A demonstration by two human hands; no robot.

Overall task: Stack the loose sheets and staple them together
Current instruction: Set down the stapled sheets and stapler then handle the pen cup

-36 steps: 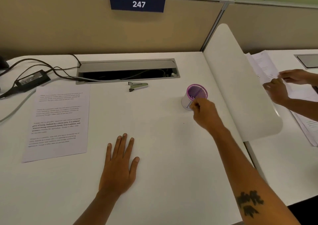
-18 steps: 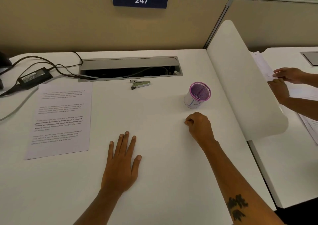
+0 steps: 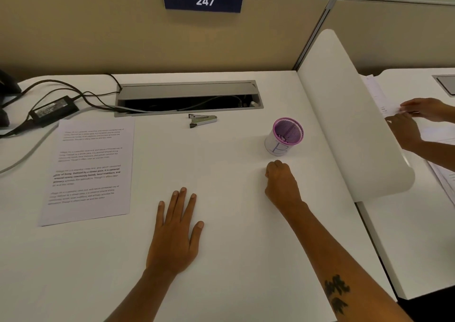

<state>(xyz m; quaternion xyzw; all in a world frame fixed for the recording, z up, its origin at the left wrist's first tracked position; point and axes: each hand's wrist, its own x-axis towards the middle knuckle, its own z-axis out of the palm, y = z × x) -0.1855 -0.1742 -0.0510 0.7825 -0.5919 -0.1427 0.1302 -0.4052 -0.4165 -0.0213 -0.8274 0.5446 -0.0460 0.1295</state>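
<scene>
The left hand (image 3: 173, 233) lies flat on the white table (image 3: 234, 260), palm down, its grip apart with the fingers straight and slightly spread, touching nothing but the tabletop. Further in and to the right, the right hand (image 3: 282, 184) rests on the table with its grip together, fingers curled into a loose fist; whether anything small sits inside it cannot be told. A dark tattoo (image 3: 336, 293) marks the right forearm.

To the left of the left hand, well apart from it, a printed sheet (image 3: 88, 171) lies flat on the table, its text in four blocks with the third partly bold. Just beyond the right hand stands a mesh cup (image 3: 284, 136) with a purple rim and a white label around its side; small items lie in its bottom, too small to name.

Further back, between sheet and cup, a stapler (image 3: 202, 120) lies on its side just in front of the cable tray (image 3: 188, 97), whose lid stands raised. At far left a black adapter (image 3: 53, 110) and its cables (image 3: 81, 95) lie on the table.

A white divider (image 3: 349, 115) bounds the table on the right. Beyond it, another person's hands (image 3: 416, 117) touch papers (image 3: 376, 95) on the next table. On the back partition a blue sign (image 3: 203, 0) reads 247.
</scene>
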